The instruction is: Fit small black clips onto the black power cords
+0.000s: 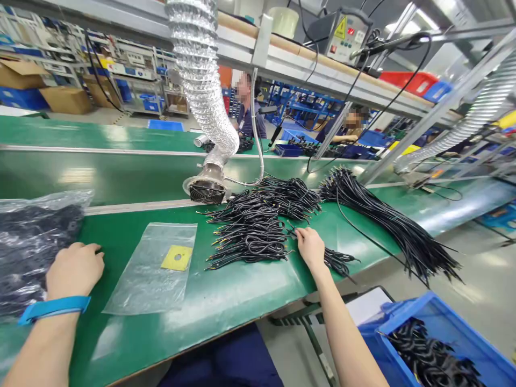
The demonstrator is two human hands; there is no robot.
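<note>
My right hand [309,246] rests on the green bench, its fingers pinched on a black wire at the edge of a heap of short black wires [252,228]. My left hand [74,269], with a blue strap on the wrist, lies knuckles up on the bench with fingers curled under, beside a clear bag full of black wires [30,242]. What its fingers hold, if anything, is hidden. Between the hands lies a flat empty clear bag [149,274] with a yellow slip [177,258] in it.
A silver flexible duct with a fan hood [205,185] hangs down to the bench behind the heap. A long bundle of black cables [387,220] lies at the right. A blue bin [439,338] with wires stands below right. Two people sit across the line.
</note>
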